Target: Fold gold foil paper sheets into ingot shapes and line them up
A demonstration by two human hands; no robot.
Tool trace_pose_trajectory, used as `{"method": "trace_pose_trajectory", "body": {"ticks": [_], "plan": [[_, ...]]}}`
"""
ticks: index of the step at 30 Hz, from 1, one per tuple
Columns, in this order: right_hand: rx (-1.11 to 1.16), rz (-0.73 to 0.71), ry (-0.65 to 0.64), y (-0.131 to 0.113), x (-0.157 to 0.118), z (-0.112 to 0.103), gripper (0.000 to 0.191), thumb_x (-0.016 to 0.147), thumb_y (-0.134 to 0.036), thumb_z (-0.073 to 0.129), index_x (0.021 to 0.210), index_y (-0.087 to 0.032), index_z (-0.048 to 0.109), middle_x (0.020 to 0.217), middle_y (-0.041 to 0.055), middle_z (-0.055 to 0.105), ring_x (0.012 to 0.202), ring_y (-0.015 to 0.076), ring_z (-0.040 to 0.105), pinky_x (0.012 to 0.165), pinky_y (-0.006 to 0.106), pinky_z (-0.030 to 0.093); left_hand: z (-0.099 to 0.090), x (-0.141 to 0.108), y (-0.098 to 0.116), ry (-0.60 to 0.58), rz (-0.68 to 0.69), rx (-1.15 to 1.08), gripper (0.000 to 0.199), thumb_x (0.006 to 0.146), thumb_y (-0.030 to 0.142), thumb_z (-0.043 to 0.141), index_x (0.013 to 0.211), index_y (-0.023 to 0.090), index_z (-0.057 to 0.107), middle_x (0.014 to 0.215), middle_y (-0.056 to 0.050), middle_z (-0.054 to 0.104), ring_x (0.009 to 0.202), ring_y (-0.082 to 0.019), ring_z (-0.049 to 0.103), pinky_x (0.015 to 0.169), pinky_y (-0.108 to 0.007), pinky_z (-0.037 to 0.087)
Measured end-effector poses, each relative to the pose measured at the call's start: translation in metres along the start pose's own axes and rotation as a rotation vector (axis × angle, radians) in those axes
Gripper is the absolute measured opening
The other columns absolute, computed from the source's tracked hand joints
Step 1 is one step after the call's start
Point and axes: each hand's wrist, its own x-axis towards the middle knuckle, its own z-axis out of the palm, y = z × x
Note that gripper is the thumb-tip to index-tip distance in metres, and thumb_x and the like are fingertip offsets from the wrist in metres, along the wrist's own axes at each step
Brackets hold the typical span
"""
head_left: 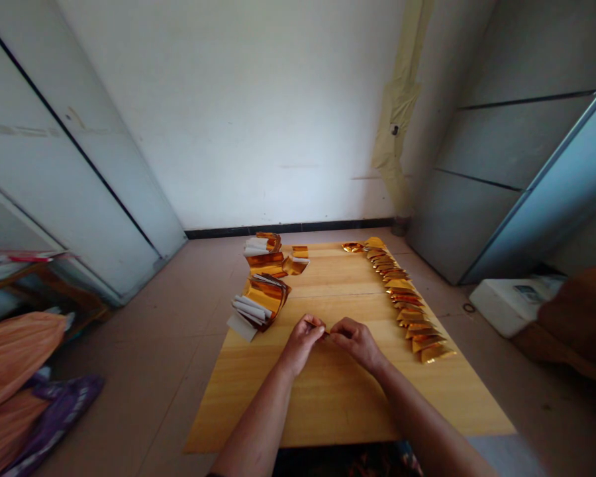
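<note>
Over the middle of the wooden table (328, 404), my left hand (302, 339) and my right hand (356, 339) are close together with pinched fingers. A small dark-gold piece of foil paper (326, 333) shows between the fingertips, both hands closed on it; most of it is hidden. Left of my hands lies a curled stack of gold foil paper sheets (268, 289), with grey-white backs showing. Behind that stack are more loose foil sheets (265, 264). Along the table's right side runs a long row of folded gold foil pieces (410, 308), overlapping one another.
A white wall (278, 119) stands beyond the table. Grey cabinets (506, 152) rise on the right and pale panels (79, 152) on the left. Orange cloth (17, 358) and a purple bag (62, 417) lie at left. A white box (506, 305) sits on the floor at right.
</note>
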Motion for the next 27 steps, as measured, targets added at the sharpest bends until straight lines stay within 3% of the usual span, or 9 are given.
{"method": "trace_pose_trajectory", "body": {"ticks": [7,13,19,27], "plan": [[0.062,0.067,-0.013,0.009,0.000,0.001,0.016,0.074,-0.032,0.058,0.077,-0.018,0.065,0.073,0.0006,0.065,0.068,0.0136,0.057,0.062,0.023,0.044,0.000,-0.003,-0.001,0.004,0.004,0.030,0.029,0.063,0.029,0.074,0.077,0.017,0.053,0.079,0.000,0.057,0.071,-0.011,0.052,0.069,-0.025,0.040],[-0.098,-0.079,-0.010,0.006,0.000,0.002,0.018,0.081,-0.028,0.052,0.072,-0.018,0.064,0.071,0.0016,0.062,0.068,0.0129,0.057,0.063,0.023,0.042,-0.004,-0.004,-0.003,0.007,0.006,0.061,0.023,0.064,0.023,0.069,0.080,0.017,0.053,0.080,-0.001,0.057,0.072,-0.012,0.052,0.069,-0.024,0.040],[-0.285,-0.148,0.110,0.012,0.000,0.012,0.025,0.088,-0.027,0.043,0.071,-0.019,0.060,0.070,0.0014,0.059,0.064,0.0119,0.054,0.061,0.022,0.041,-0.001,-0.004,-0.002,0.025,0.010,0.109,0.019,0.060,0.012,0.059,0.077,0.017,0.052,0.073,0.001,0.056,0.069,-0.011,0.051,0.065,-0.022,0.039],[-0.279,-0.117,0.190,0.016,0.001,0.016,0.025,0.088,-0.029,0.041,0.070,-0.020,0.056,0.069,0.0016,0.059,0.064,0.0129,0.055,0.060,0.022,0.041,0.007,-0.004,0.008,0.100,0.014,0.247,0.017,0.057,0.011,0.058,0.073,0.017,0.053,0.069,0.003,0.055,0.066,-0.011,0.049,0.059,-0.019,0.038]]}}
